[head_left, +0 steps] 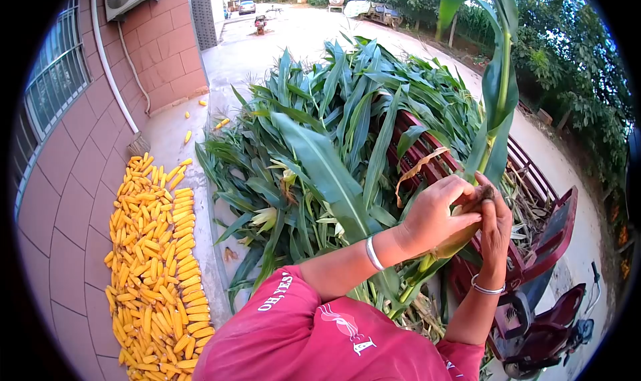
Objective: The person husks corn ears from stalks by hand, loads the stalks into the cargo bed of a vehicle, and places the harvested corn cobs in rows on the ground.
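A tall green corn stalk (502, 90) with long leaves stands upright before my chest, its lower part running down past my forearms. My left hand (449, 211) is closed around the upper end of a husked ear of corn (455, 243) on this stalk. Beside it, my right hand (495, 222) pinches the same tip from the other side. Dark brown silk (488, 193) pokes out between the fingers of both hands. Most of the ear is hidden behind my hands and wrists. A broad leaf (324, 167) stretches out to the left of my left forearm.
A large heap of cut corn stalks (320, 107) spreads ahead, partly over a red metal cart (417, 140). Husked yellow cobs (150, 267) cover the ground along the tiled wall (73, 201) at left. A red vehicle with handlebars (557, 317) stands at lower right.
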The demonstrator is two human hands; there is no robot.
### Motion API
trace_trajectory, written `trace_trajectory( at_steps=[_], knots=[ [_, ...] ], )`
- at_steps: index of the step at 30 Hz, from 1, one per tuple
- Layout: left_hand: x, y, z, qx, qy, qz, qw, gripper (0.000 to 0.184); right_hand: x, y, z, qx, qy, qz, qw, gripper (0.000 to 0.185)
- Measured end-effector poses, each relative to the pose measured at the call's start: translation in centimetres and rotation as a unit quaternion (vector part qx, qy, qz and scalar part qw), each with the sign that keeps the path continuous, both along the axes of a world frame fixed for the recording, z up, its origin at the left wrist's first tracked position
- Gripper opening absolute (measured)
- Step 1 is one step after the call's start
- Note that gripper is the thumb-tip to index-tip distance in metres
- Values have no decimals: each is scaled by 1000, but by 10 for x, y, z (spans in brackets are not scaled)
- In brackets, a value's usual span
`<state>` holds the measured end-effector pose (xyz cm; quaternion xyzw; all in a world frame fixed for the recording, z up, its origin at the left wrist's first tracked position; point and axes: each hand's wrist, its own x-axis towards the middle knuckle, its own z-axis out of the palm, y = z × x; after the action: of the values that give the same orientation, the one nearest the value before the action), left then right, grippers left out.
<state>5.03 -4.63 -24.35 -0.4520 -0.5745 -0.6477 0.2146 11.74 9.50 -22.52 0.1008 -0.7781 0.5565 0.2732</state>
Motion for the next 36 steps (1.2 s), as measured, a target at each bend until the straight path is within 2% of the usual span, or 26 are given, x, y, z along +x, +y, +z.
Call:
trace_trajectory(
  at_steps=[1,4,6,8,12,16,18,20,22,23,25,27,28,29,30,32,35,36],
  knots=[
    [0,0,1,-10,20,11,1000,31,3,5,-2,-13,-10,35,999,41],
    [1,3,4,-19,50,33,998,30,6,8,-3,18,22,8,1000,45],
    [3,5,1,-21,57,44,997,30,8,8,-1,19,6,8,1000,43],
    [3,8,-1,-33,69,68,995,28,7,10,0,86,12,-33,996,41],
    [12,9,5,-26,37,74,996,25,7,11,1,62,13,-49,997,36],
    [6,10,3,-55,106,96,988,21,6,7,2,89,29,-73,993,33],
    [4,10,5,-86,133,63,985,19,4,12,-2,85,43,-62,994,31],
    [10,7,-3,-197,261,6,945,19,0,17,-9,63,66,-135,987,29],
    [31,7,-64,-269,311,-87,907,18,1,31,-7,-102,61,-87,989,31],
    [35,4,-84,-254,207,-87,941,17,4,38,-9,-78,78,-88,990,34],
    [21,-4,-88,-228,37,-123,965,16,7,48,-9,-112,85,-70,988,38],
    [10,3,-71,-164,97,-145,971,13,8,60,-15,-112,85,-56,988,42],
    [7,5,-61,-111,114,-169,973,12,6,62,-19,-137,89,-28,986,37],
    [8,13,-53,-112,65,-204,970,11,3,65,-21,-121,89,-47,988,32],
    [8,22,-47,-114,18,-238,964,9,-1,64,-22,-108,91,-66,988,28],
    [0,54,-49,12,-62,-335,940,8,-10,59,-27,-89,110,-116,983,23],
    [4,76,-42,113,-307,-378,866,10,-15,55,-32,-69,142,-152,976,21],
    [4,76,-49,112,-308,-380,865,10,-15,60,-31,-69,142,-156,975,21]
  ],
)
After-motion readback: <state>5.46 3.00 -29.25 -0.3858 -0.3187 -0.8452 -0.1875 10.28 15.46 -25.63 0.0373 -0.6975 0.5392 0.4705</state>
